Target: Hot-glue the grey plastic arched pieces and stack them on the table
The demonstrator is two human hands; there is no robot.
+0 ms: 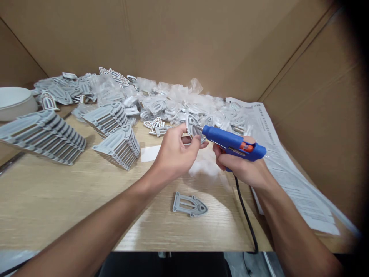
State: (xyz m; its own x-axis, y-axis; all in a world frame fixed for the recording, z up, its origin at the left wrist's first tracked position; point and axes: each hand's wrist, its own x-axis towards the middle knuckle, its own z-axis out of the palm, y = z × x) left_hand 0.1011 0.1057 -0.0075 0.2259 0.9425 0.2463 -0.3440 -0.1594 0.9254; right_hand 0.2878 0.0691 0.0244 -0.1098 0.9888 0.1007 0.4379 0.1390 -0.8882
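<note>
Between the thumb and fingers of my left hand (180,148) is a small grey arched window-shaped piece (190,124), tilted up off the table. My right hand (242,163) is wrapped round the handle of a blue glue gun (233,141) with an orange switch. The gun's nozzle points left and meets or nearly meets the held piece; I cannot tell if it touches. Another grey arched piece (189,204) lies flat on the table in front of me, below both hands. A black cord (245,211) hangs from the gun's handle.
Stacked arched pieces (43,134) stand at the left, with smaller stacks (118,146) beside them. A heap of pieces and clear plastic bags (173,104) lines the back. A white bowl (15,103) sits far left, printed sheets (276,154) at right. Cardboard walls (187,42) enclose the table.
</note>
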